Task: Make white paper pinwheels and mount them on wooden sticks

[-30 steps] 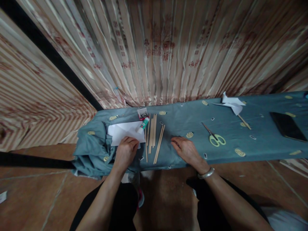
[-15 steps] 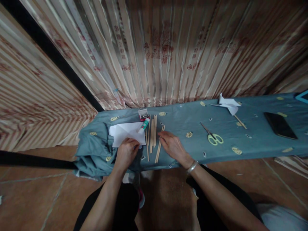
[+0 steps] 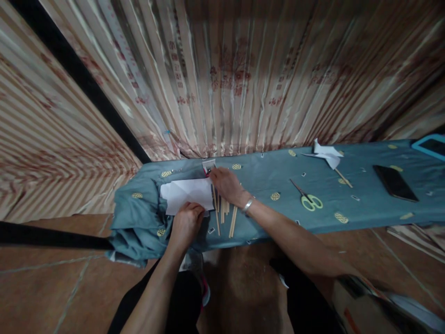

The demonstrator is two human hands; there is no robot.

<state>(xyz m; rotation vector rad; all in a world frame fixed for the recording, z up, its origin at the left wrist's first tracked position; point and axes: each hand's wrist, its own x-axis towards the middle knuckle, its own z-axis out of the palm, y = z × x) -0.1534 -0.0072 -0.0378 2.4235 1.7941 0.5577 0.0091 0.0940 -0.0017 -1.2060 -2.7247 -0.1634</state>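
White paper point(image 3: 189, 192) lies on the left part of the cloth-covered surface. At its lower edge my left hand point(image 3: 187, 221) is closed, thumb and fingers together on the paper. My right hand point(image 3: 227, 185) reaches over several thin wooden sticks point(image 3: 223, 213), its fingers curled at the paper's upper right corner. What those fingers hold is hidden, and the green and white tube cannot be seen. Just beyond the fingertips stands a small open box point(image 3: 208, 166) with shiny bits inside, partly covered by the hand.
Scissors with light green handles point(image 3: 310, 202) lie right of the sticks. Farther right are a paper pinwheel on a stick point(image 3: 328, 157), a dark phone point(image 3: 395, 183) and a blue-framed object point(image 3: 431, 146). A pleated curtain point(image 3: 229, 83) hangs behind the teal cloth point(image 3: 257, 213).
My right hand has moved left and away from me, from beside the sticks to the tube's spot by the box. The tube is out of sight now. My left hand stays at the paper.
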